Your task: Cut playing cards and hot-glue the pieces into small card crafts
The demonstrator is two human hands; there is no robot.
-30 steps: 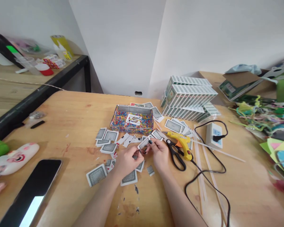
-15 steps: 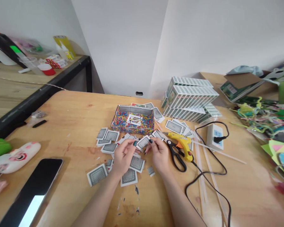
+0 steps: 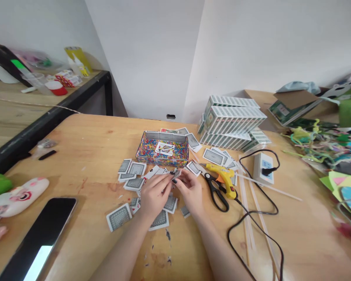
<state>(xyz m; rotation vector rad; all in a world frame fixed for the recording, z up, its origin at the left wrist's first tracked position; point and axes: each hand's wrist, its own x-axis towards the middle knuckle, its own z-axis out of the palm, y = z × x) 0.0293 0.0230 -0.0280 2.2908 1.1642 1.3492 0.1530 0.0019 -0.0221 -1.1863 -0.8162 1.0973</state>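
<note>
Between my two hands is a playing card (image 3: 176,175), seen nearly edge-on. The fingers of my left hand (image 3: 155,195) are closed on its left side. My right hand (image 3: 190,191) pinches its right side with thumb and fingers. Just beyond them stands an open box (image 3: 162,160) with a colourful patterned inside and a face card (image 3: 164,148) lying in it. Patterned-back cards (image 3: 118,217) lie scattered around and partly under my hands. A small cut card piece (image 3: 185,212) rests below my right hand.
Black-handled scissors (image 3: 218,195) and a yellow glue gun (image 3: 228,181) with its cable lie right, near a power strip (image 3: 263,168) and clear sticks (image 3: 260,207). Card packs (image 3: 235,121) are stacked behind. A phone (image 3: 39,238) lies at left.
The card between my hands has turned from showing its patterned back to nearly edge-on. My hands have come closer together, and the whole view has shifted slightly.
</note>
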